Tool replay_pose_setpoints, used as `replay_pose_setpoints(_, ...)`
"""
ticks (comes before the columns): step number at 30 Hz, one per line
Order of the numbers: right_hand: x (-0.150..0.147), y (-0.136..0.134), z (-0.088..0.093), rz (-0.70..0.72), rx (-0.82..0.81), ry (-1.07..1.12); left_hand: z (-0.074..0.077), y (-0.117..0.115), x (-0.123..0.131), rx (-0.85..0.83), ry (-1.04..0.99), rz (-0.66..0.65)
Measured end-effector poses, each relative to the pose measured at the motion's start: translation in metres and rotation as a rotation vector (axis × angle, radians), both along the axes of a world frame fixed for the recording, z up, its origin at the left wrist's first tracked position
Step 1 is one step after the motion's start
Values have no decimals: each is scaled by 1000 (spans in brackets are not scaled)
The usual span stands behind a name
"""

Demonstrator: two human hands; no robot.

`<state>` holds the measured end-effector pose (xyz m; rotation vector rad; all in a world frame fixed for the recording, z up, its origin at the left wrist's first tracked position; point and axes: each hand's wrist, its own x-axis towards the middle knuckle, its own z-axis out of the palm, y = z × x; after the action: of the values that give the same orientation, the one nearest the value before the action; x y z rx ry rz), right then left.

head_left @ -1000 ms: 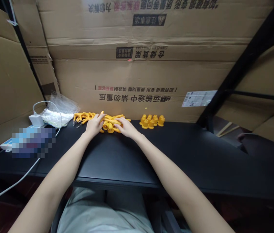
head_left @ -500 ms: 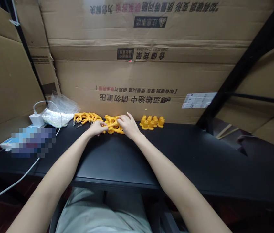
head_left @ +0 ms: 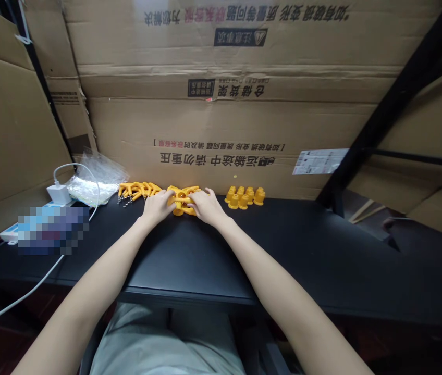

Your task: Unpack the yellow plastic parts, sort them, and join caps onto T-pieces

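Note:
Between my two hands runs a yellow plastic rod-like piece, its ends covered by my fingers. My left hand is closed on its left end, and my right hand grips its right end with bent fingers. Right behind and below it are several yellow plastic parts with round openings, partly hidden by the hands. To the left lies a row of yellow branched pieces with small dark metal bits hanging at their front. On the right stand several yellow stepped caps in a group.
A black tabletop carries everything. At left are a clear plastic bag, a white charger on a power strip, a blurred-out object and a white cable. Cardboard walls the back; a black metal post slants at right.
My left hand has turned and closed further round the yellow piece, moving slightly right. My right hand's fingers have curled down onto it. The other parts stay where they were.

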<state>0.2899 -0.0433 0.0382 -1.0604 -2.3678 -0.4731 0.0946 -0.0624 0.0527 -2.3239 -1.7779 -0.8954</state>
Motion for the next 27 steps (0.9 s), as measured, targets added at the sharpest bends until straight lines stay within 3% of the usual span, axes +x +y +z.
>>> replay_pose_setpoints(7,5,-2,8,-149,128,15,-6,10,-4,-368,-269,-63)
replay_pose_setpoints(11,20,9,4,-231,159,171,-8,14,-5,-290,-318,-17)
replay_pose_setpoints(15,48,28,-4,-376,217,483,-9,21,-10,-157,-444,42)
replay_pose_setpoints(21,109,47,-26,-688,299,1055,-15,34,-23,-58,-885,76)
replay_pose_setpoints(24,135,55,-42,-827,250,1306,-17,37,-26,-88,-1087,90)
replay_pose_setpoints(27,154,66,-58,-865,125,1551,-17,38,-27,-117,-1215,73)
